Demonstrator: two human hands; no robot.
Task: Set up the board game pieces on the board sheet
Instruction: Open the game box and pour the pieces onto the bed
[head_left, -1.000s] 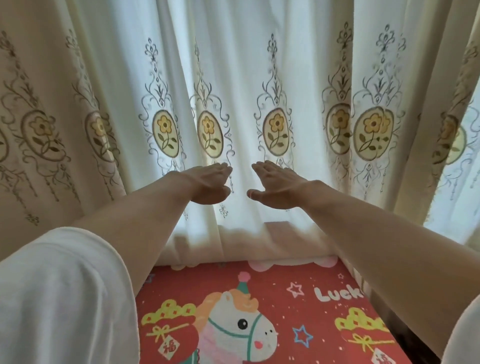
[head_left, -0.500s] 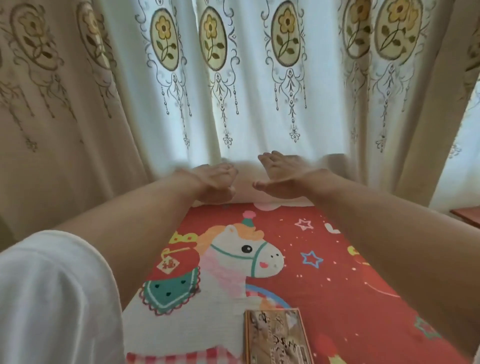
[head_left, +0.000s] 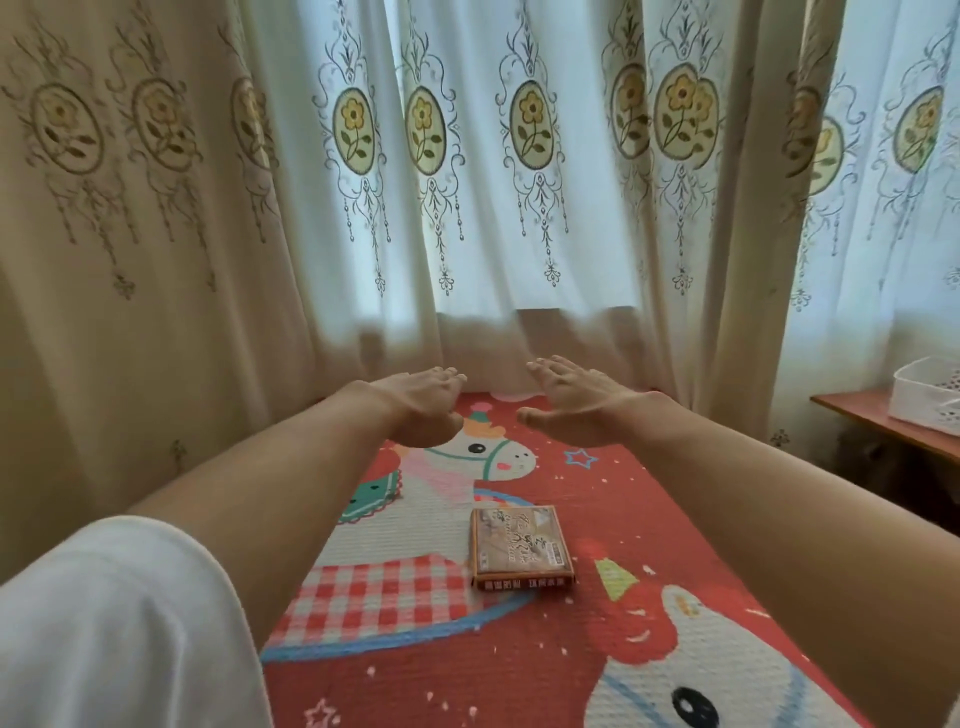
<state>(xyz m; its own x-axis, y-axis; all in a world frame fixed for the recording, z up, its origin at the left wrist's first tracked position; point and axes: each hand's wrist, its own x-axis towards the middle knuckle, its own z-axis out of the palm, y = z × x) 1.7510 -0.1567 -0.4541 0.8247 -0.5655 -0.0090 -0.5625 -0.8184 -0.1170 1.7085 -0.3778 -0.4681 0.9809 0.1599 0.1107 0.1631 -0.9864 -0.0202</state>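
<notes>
A brown, closed game box with printed writing lies flat on the red cartoon-horse mat, near its middle. Both my arms reach out straight ahead above the mat's far end. My left hand and my right hand hover side by side, palms down, fingers straight, holding nothing. Both hands are well beyond the box and apart from it. No board sheet or loose pieces are in sight.
Embroidered cream curtains hang along the far edge of the mat and down its left side. At the right stands a low reddish-wood table with a white plastic basket on it.
The view has tilted downward, so the game box and more of the mat have come into sight. Both hands stay outstretched, flat and empty, now lower over the mat's far end.
</notes>
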